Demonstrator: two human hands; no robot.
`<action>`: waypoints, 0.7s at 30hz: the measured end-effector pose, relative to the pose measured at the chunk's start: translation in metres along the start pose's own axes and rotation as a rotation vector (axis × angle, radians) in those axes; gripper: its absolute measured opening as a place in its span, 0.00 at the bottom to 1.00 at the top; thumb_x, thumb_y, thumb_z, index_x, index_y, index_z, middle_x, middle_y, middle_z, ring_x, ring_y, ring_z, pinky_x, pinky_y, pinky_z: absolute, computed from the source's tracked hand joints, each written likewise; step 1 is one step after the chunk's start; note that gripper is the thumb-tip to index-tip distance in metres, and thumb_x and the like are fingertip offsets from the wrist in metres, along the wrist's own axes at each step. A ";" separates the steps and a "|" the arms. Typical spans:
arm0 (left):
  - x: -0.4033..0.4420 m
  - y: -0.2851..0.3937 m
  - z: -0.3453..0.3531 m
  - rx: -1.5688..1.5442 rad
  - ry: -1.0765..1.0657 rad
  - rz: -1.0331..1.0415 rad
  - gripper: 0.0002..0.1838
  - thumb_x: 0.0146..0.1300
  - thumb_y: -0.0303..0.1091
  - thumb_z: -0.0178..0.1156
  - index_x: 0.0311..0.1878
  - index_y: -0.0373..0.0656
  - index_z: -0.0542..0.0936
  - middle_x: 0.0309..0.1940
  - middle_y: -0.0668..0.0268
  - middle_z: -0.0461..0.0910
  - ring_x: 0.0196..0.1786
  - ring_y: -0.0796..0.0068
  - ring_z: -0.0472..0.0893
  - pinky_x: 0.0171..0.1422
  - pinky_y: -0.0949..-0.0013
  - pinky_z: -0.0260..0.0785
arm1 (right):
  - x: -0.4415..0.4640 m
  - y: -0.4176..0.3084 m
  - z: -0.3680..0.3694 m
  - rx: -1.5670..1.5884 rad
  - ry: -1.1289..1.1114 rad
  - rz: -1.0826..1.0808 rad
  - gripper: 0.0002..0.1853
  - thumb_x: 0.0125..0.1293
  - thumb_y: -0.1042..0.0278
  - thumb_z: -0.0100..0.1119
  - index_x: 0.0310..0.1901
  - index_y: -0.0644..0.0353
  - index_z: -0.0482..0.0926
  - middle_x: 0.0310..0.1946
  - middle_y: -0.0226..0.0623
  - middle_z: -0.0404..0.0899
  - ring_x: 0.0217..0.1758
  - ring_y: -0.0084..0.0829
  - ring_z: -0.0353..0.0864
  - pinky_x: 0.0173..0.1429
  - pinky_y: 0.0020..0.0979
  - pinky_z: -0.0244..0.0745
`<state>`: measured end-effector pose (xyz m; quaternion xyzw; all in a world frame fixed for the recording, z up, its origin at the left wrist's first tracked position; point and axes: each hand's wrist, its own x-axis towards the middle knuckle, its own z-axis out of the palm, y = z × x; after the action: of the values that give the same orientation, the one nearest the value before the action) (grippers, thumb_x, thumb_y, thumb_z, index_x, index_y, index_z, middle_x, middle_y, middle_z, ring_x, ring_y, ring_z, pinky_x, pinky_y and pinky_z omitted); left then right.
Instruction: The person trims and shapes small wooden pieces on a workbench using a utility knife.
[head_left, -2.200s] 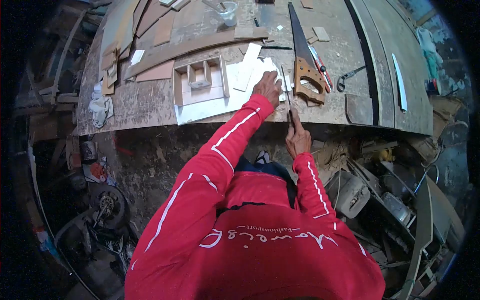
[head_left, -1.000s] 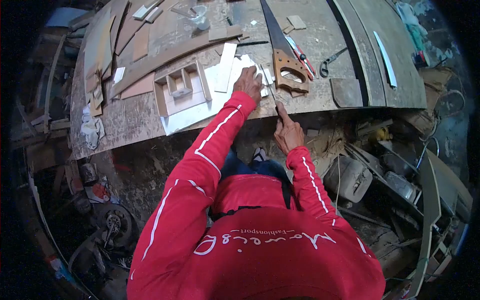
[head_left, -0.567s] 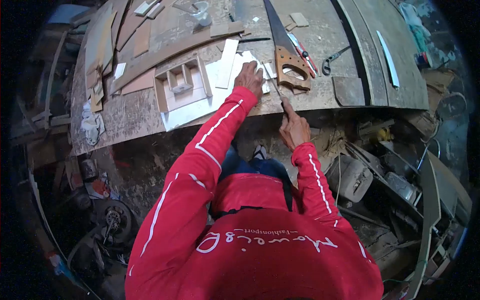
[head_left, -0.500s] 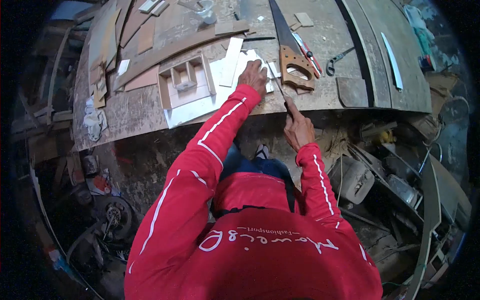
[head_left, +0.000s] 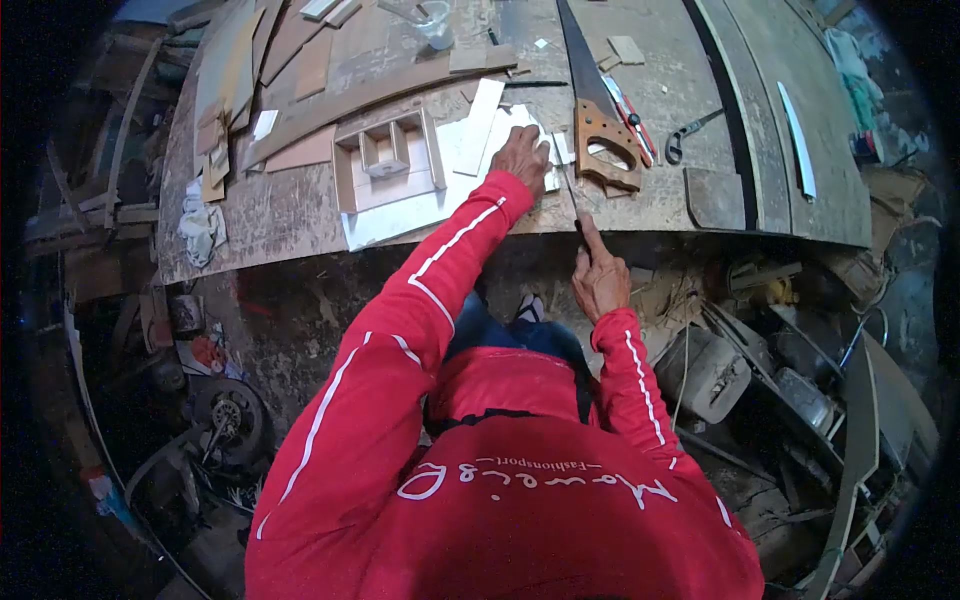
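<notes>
My left hand (head_left: 522,158) presses down on a white board (head_left: 412,207) at the bench's front edge, fingers bent over it. Beside its fingertips lies a small white strip (head_left: 561,148). In my right hand (head_left: 602,283) is a thin-bladed tool (head_left: 571,192) with a dark handle, its index finger stretched along it. The blade points away from me, close to the cut pieces by my left hand; its exact kind is too small to tell. A second white strip (head_left: 480,127) and a small open wooden box with dividers (head_left: 388,160) rest on the board.
A handsaw (head_left: 607,150) lies just right of my hands, with a red utility knife (head_left: 632,118) and scissors (head_left: 688,135) beyond it. A long wooden strip (head_left: 375,106) and a clear plastic cup (head_left: 434,25) are farther back. Clutter, including a grey container (head_left: 707,375), stands below the bench.
My right hand has drawn the tool slightly back toward my body. My left hand stays pressed on the board. The whole view has shifted a little.
</notes>
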<state>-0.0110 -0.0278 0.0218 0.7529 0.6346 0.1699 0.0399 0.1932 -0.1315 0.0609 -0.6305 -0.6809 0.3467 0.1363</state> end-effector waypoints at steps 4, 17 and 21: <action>-0.001 -0.001 0.000 -0.006 0.008 0.013 0.15 0.57 0.33 0.66 0.46 0.39 0.80 0.54 0.55 0.73 0.60 0.53 0.72 0.56 0.57 0.76 | 0.019 -0.001 0.012 0.020 0.011 0.003 0.32 0.66 0.65 0.50 0.71 0.26 0.63 0.28 0.61 0.78 0.36 0.62 0.80 0.42 0.51 0.72; -0.003 -0.004 0.004 -0.034 0.093 0.030 0.13 0.56 0.33 0.65 0.43 0.39 0.81 0.51 0.56 0.74 0.58 0.54 0.73 0.55 0.58 0.76 | 0.058 -0.007 0.034 -0.070 0.092 -0.058 0.36 0.65 0.68 0.49 0.73 0.20 0.57 0.23 0.59 0.78 0.31 0.61 0.81 0.37 0.55 0.72; 0.001 -0.003 0.003 -0.029 0.062 0.023 0.14 0.57 0.35 0.65 0.46 0.39 0.81 0.52 0.56 0.74 0.59 0.54 0.73 0.55 0.58 0.75 | 0.066 0.005 0.048 -0.020 0.223 -0.177 0.37 0.64 0.70 0.51 0.73 0.22 0.59 0.19 0.56 0.76 0.25 0.58 0.80 0.33 0.53 0.71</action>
<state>-0.0125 -0.0258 0.0189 0.7540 0.6242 0.2028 0.0290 0.1562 -0.0829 0.0064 -0.6041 -0.7178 0.2544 0.2348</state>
